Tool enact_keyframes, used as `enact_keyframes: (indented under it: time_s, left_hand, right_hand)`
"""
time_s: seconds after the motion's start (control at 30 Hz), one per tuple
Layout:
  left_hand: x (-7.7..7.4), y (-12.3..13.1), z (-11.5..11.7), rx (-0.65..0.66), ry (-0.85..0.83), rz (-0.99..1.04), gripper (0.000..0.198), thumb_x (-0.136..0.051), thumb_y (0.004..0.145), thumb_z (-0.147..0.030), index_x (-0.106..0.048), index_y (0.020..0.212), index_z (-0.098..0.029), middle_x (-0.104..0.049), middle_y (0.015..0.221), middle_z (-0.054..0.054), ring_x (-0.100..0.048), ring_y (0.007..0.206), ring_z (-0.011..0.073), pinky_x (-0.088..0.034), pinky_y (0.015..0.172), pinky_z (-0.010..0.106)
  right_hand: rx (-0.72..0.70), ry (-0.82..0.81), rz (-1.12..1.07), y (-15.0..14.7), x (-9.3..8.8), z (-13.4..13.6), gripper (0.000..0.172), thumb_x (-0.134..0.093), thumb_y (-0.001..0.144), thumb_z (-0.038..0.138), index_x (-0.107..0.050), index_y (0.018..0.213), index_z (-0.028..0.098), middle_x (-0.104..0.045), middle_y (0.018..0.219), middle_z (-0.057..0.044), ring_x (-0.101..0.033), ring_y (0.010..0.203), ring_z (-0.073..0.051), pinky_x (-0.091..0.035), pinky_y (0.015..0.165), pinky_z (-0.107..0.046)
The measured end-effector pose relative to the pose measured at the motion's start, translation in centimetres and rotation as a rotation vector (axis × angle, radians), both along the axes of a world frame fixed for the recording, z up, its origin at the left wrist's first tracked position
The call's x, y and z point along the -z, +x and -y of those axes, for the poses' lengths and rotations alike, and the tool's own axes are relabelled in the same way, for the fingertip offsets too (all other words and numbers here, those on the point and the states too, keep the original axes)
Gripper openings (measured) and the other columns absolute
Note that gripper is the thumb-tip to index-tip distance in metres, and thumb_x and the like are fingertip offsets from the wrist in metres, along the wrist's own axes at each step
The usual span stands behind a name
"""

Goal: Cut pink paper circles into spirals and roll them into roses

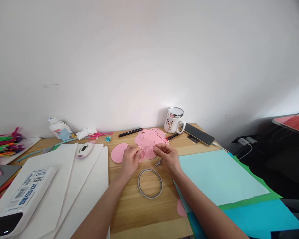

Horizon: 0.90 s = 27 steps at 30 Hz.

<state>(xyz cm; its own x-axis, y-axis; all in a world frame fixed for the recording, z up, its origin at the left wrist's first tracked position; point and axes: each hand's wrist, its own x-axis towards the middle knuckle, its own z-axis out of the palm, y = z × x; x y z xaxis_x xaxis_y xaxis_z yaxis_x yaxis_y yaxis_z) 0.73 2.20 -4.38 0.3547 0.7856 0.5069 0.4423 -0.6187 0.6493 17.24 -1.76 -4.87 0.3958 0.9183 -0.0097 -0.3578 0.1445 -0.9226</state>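
Observation:
My left hand (pixel 132 159) pinches a small curled pink paper piece (pixel 141 154) between thumb and fingers. Opposite it, my right hand (pixel 167 156) is closed with thumb and forefinger together; what they hold, if anything, is too small to make out. Behind both hands lies a pile of pink paper cutouts (pixel 150 137) with curved slits. A pink paper disc (pixel 119 152) rests to the left, partly behind my left hand. A small metal tip (pixel 159 163) pokes out beside my right hand, the rest hidden. Nearer me, a grey tape roll (pixel 139 184) lies flat on the wooden table (pixel 129 212).
On the left are white sheets (pixel 89 186), a white box (pixel 25 199), a bottle (pixel 61 128) and pink scissors (pixel 101 134). A black marker (pixel 130 132), a lidded mug (pixel 173 121) and a phone (pixel 198 134) stand along the back. Coloured sheets (pixel 221 179) lie right.

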Motion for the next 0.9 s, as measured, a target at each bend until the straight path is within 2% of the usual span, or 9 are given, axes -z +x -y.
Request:
enact_keyframes:
  time_s: [0.2,0.37,0.53,0.7,0.9]
  left_hand:
    - [0.18,0.05,-0.06,-0.009,0.016,0.015,0.022,-0.047,0.086,-0.024,-0.063,0.073,-0.019,-0.058,0.075,0.004,-0.056,0.077,0.0188,-0.045,0.072,0.033]
    - [0.43,-0.05,-0.18,-0.022,0.034,0.025,0.020,-0.047,0.087,-0.025,-0.066,0.081,-0.020,-0.059,0.077,0.005,-0.056,0.078,0.0193,-0.046,0.072,0.033]
    - [0.19,-0.12,-0.13,-0.089,0.189,0.047,0.018,-0.048,0.087,-0.023,-0.065,0.084,-0.019,-0.059,0.073,0.004,-0.054,0.076,0.0195,-0.045,0.071,0.034]
    - [-0.25,-0.15,0.30,-0.079,0.408,0.051,0.017,-0.047,0.087,-0.017,-0.063,0.090,-0.020,-0.063,0.072,0.003,-0.050,0.079,0.0198,-0.042,0.079,0.038]
    - [-0.02,-0.13,0.28,-0.085,0.342,0.036,0.017,-0.046,0.087,-0.019,-0.063,0.090,-0.019,-0.061,0.073,0.004,-0.050,0.077,0.0196,-0.043,0.074,0.036]
  right_hand:
    - [0.029,0.018,0.013,-0.01,0.03,0.04,0.025,-0.083,0.051,0.030,-0.070,0.067,0.017,-0.067,0.060,0.001,-0.059,0.057,-0.012,-0.050,0.062,-0.027]
    - [0.024,0.000,0.013,-0.06,0.04,0.06,0.027,-0.082,0.053,0.032,-0.072,0.073,0.017,-0.072,0.071,-0.004,-0.065,0.069,-0.018,-0.052,0.074,-0.035]
    - [0.012,0.019,-0.014,-0.16,0.16,-0.04,0.030,-0.080,0.055,0.035,-0.073,0.078,0.018,-0.073,0.083,-0.006,-0.067,0.078,-0.020,-0.051,0.084,-0.039]
    - [0.033,0.042,-0.034,-0.01,0.29,-0.16,0.028,-0.081,0.054,0.034,-0.073,0.075,0.018,-0.073,0.086,-0.006,-0.066,0.075,-0.018,-0.053,0.080,-0.037]
    - [0.078,0.044,-0.050,-0.04,0.10,-0.04,0.026,-0.082,0.052,0.032,-0.071,0.072,0.018,-0.071,0.075,-0.002,-0.063,0.067,-0.015,-0.053,0.071,-0.033]
